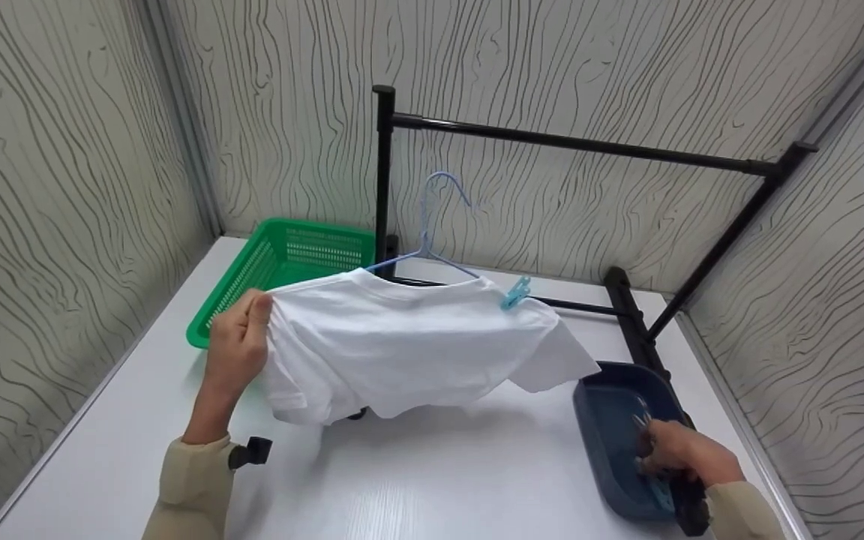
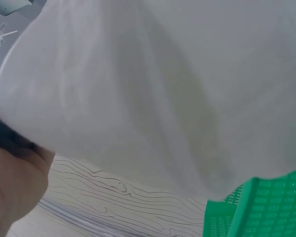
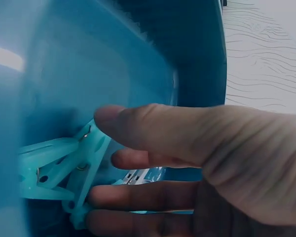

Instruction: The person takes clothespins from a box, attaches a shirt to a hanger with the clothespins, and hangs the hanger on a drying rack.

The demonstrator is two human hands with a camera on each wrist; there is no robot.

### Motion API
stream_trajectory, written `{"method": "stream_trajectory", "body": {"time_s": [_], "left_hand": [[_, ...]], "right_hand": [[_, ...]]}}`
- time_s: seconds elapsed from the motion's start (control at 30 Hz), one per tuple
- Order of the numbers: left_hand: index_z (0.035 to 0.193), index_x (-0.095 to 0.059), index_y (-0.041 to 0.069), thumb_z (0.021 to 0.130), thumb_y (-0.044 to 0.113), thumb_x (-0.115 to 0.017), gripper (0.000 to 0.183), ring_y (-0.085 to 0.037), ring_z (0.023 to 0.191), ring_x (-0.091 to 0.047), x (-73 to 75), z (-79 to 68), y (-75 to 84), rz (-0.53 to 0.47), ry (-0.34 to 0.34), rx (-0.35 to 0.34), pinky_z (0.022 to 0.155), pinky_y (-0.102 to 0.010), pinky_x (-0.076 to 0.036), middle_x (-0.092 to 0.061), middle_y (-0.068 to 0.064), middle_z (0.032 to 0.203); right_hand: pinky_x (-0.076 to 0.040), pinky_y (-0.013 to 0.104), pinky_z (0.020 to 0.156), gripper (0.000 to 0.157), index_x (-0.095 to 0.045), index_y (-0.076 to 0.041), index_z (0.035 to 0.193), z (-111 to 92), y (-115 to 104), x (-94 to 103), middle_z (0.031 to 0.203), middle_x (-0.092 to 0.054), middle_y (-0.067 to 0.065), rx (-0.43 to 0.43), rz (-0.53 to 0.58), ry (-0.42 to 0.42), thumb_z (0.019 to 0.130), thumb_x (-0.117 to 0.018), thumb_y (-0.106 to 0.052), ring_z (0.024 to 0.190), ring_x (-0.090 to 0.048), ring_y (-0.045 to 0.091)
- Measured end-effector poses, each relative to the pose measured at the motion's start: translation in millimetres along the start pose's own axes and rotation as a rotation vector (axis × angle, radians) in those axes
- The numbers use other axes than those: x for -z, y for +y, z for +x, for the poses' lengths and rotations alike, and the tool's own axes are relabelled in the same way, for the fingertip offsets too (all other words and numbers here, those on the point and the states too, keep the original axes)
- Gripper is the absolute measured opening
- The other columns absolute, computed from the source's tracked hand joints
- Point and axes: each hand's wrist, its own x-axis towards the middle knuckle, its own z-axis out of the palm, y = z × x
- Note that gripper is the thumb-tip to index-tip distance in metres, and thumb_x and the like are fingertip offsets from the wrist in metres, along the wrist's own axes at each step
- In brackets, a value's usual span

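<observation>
A white T-shirt (image 1: 417, 345) hangs spread on a blue wire hanger (image 1: 425, 225), whose hook sticks up past the neckline. My left hand (image 1: 238, 337) grips the shirt at its left shoulder; the cloth hides any part of the hanger there. A light-blue clothespin (image 1: 515, 293) sits clipped on the opposite shoulder. My right hand (image 1: 683, 454) reaches down into a dark blue bin (image 1: 589, 442). In the right wrist view its thumb and fingers are extended and spread around turquoise clothespins (image 3: 84, 165), with the thumb tip at the end of one. Paler clips (image 3: 136, 176) lie behind the fingers.
A black rack (image 1: 582, 140) stands at the back, its top bar above the shirt. A green basket (image 1: 319, 229) is at the back left, behind my left hand. Patterned walls (image 1: 64, 150) enclose the white table (image 1: 417, 480).
</observation>
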Motion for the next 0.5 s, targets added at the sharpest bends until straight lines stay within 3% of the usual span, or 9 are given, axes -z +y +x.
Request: {"method": "stream_trajectory", "body": {"time_s": [0.4, 0.5], "left_hand": [[0.074, -0.052, -0.001, 0.095, 0.003, -0.047, 0.022, -0.005, 0.05, -0.041, -0.2, -1.0, -1.2, -0.001, 0.012, 0.006, 0.044, -0.019, -0.03, -0.039, -0.001, 0.057], [0.074, -0.052, -0.003, 0.095, 0.002, -0.047, 0.022, -0.005, 0.05, -0.04, -0.3, -1.0, -3.6, -0.011, 0.013, -0.009, 0.043, -0.019, -0.03, -0.039, -0.002, 0.057]], "right_hand": [[-0.048, 0.038, 0.05, 0.038, -0.056, -0.004, 0.098, 4.0, -1.6, -7.5, 0.083, -0.054, 0.009, -0.031, -0.004, -0.017, 0.073, -0.079, -0.021, 0.068, -0.055, 0.022], [-0.046, 0.038, 0.051, 0.029, -0.057, -0.005, 0.096, 4.3, -1.7, -8.1, 0.081, -0.054, 0.008, -0.019, -0.013, -0.009, 0.076, -0.075, -0.015, 0.068, -0.054, 0.022]]}}
